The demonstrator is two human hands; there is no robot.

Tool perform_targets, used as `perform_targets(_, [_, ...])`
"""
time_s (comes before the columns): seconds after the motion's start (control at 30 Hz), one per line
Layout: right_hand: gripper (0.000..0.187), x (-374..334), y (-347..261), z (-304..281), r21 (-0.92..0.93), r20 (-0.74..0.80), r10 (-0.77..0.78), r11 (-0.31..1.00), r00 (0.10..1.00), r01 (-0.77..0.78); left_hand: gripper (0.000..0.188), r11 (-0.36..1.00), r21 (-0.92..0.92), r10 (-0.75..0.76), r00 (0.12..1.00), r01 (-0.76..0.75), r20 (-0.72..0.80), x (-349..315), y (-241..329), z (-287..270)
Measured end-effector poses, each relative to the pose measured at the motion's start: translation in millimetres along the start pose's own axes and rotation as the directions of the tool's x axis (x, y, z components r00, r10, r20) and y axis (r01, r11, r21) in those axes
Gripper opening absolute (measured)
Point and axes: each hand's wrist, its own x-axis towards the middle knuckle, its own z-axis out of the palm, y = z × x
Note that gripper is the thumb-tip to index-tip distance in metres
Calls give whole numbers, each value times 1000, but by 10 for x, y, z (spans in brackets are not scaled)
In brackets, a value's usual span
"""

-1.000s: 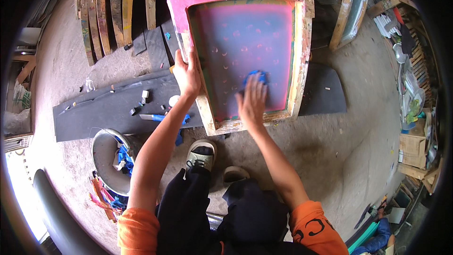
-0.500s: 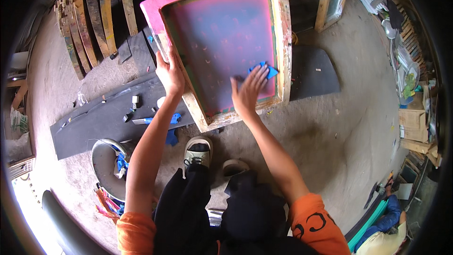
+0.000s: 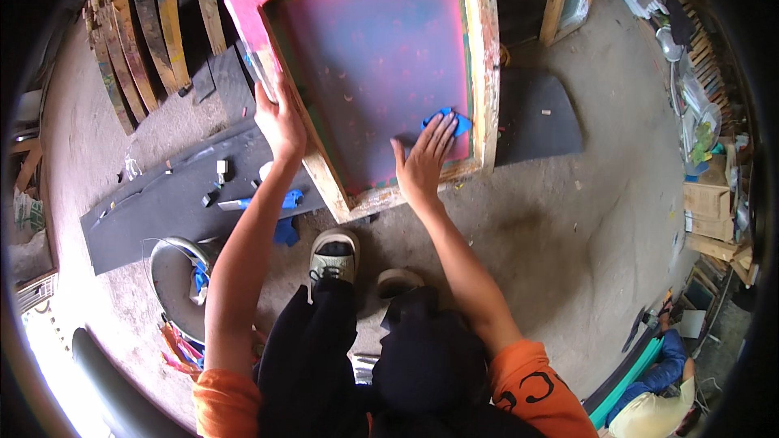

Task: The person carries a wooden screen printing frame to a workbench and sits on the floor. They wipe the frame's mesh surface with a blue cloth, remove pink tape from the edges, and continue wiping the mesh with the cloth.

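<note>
A wooden-framed printing screen (image 3: 479, 73), its rim painted pink at the top left, is tilted up in front of me. Its grey-blue mesh (image 3: 365, 49) has pink edges and faint pink and pale marks. On the frame's left side, my left hand (image 3: 281, 123) grips the wood with its fingers wrapped behind the edge. My right hand (image 3: 424, 164) presses a small piece of blue cloth (image 3: 461, 123) against the mesh near its lower right corner. The fingers lie extended over the cloth and hide part of it.
Below the frame, a black sheet (image 3: 146, 207) on the floor bears a blue-handled cutter (image 3: 276, 200) and small scraps. A bucket (image 3: 166, 276) with blue scraps stands at left. Wooden frames (image 3: 154, 24) lean at the upper left. Someone in a yellow top (image 3: 653, 415) is at the lower right.
The view has shifted slightly, so the frame and both hands appear a little further left. My right hand stays on the blue cloth near the same corner, and my left still grips the frame.
</note>
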Motion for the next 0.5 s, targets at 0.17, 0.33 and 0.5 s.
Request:
perform_targets(0.17, [93,955,-507,-105,-8,-180,-45,999,983,44,43,1000,-16,26,999,-26,-22,21,-88,37])
perform_targets(0.33, [90,1411,-592,-228,45,-278,-98,992,956,115,45,999,34,-32,999,31,12,-4,-77,23])
perform_targets(0.5, [93,-71,-155,-72,80,6,98,992,995,-99,44,999,6,33,999,-32,-30,12,-92,9])
